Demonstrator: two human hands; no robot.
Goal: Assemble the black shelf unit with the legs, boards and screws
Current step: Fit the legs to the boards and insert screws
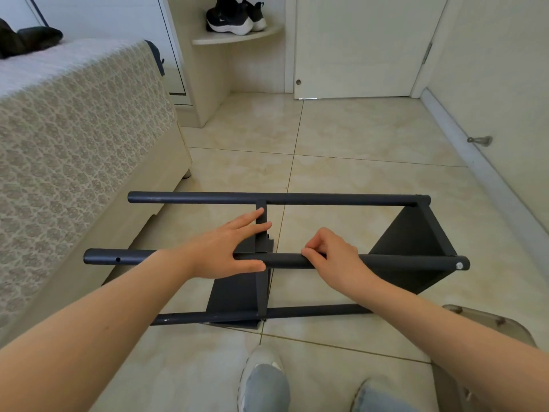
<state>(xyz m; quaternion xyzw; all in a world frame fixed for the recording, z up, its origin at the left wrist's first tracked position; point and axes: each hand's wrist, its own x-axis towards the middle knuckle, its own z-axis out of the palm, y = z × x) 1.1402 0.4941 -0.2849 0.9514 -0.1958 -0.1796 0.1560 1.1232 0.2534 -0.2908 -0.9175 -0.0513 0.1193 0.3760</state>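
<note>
Over the middle of the upper leg (386,261), the left hand (228,248) lies flat. Its fingers are straight and slightly spread across the edge of the middle board (237,295), and its thumb runs along the tube. Just beside it, the right hand (329,254) has its fingers curled over the same leg, with the fingertips bunched against the thumb on top of the tube. Whether they pinch anything small, I cannot tell.

The black shelf unit lies on its side on the tiled floor (371,129). Its far leg (326,199) and near leg (312,311) run parallel to the held one. The end board (410,233) closes the right side, where a screw (459,265) shows in the leg's tip. The left ends of the legs stick out free, close to the bed (74,129).

Open tile stretches beyond the far leg to the door (356,46). A door stop (479,140) stands by the right wall. A translucent plastic stool (490,322) sits under the right forearm, and the person's shoe (261,361) is near the lower leg.
</note>
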